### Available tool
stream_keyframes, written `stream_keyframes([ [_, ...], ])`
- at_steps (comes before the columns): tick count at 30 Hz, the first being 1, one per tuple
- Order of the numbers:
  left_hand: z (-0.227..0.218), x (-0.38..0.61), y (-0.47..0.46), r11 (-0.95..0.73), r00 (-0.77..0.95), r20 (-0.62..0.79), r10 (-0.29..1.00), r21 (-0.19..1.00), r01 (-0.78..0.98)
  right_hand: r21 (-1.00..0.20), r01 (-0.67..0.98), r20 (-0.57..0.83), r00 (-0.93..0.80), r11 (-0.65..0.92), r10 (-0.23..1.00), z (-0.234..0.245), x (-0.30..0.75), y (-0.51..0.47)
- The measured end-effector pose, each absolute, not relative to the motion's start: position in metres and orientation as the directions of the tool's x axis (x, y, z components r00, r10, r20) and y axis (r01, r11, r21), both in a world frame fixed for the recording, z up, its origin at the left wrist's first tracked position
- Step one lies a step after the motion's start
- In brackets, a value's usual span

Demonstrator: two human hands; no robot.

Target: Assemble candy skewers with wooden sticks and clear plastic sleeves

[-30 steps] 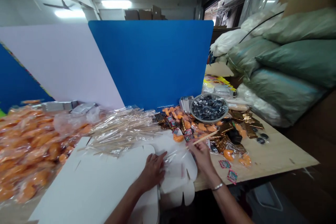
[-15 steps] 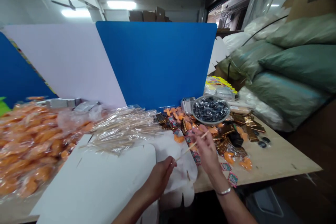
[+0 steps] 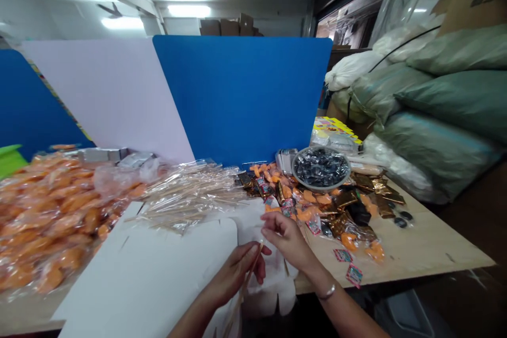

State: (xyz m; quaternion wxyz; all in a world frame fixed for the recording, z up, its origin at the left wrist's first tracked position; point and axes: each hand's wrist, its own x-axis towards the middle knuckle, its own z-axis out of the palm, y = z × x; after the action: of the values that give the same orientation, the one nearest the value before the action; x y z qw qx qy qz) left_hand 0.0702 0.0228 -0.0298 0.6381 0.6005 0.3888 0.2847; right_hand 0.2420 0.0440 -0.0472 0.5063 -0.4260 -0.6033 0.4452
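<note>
My left hand (image 3: 240,269) is closed around a thin wooden stick (image 3: 242,291), which slants from the fingertips down toward my body. Just up and right of its tip is my right hand (image 3: 287,237), fingers loosely bent and apart, with nothing visible in them; a silver bracelet circles that wrist. White cardboard sheets (image 3: 158,269) lie under and left of my hands. Beyond them spreads a pile of plastic-wrapped wooden sticks (image 3: 194,190). Orange plastic pieces (image 3: 309,214) and gold-brown packets (image 3: 344,198) are heaped past my right hand.
A bowl of dark wrapped pieces (image 3: 320,166) stands at the back right. Many bagged orange pieces (image 3: 51,211) cover the left side. Small printed cards (image 3: 354,274) lie near the front edge. A blue panel (image 3: 245,100) rises behind; large sacks (image 3: 443,148) are stacked right.
The stick has swung from lying across between both hands to pointing down toward me in my left hand. My right hand has moved left and down and let go of it.
</note>
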Motion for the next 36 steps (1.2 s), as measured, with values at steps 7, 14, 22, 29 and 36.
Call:
stream_keyframes([
  [7, -0.036, 0.069, 0.022, 0.225, 0.264, -0.201, 0.943, 0.972, -0.066, -0.978, 0.083, 0.178, -0.162, 0.193, 0.971, -0.042, 0.220, 0.037],
  [14, -0.031, 0.069, 0.024, 0.188, 0.137, -0.180, 0.974, 0.981, -0.043, -0.801, 0.436, 0.413, -0.096, 0.411, 0.906, -0.035, 0.219, 0.030],
  [22, -0.036, 0.063, 0.020, 0.036, 0.240, -0.069, 0.968, 0.989, 0.141, -0.449, 0.630, 0.452, -0.452, 0.634, 0.769, -0.022, 0.222, 0.032],
  [29, -0.039, 0.068, 0.013, -0.036, 0.212, -0.020, 0.977, 0.966, 0.255, -0.380, 0.660, 0.434, -0.492, 0.648, 0.755, -0.035, 0.226, 0.041],
  [36, -0.045, 0.065, 0.017, 0.168, 0.177, -0.174, 0.969, 0.985, 0.044, -0.760, 0.513, 0.390, -0.133, 0.400, 0.911, -0.063, 0.275, 0.085],
])
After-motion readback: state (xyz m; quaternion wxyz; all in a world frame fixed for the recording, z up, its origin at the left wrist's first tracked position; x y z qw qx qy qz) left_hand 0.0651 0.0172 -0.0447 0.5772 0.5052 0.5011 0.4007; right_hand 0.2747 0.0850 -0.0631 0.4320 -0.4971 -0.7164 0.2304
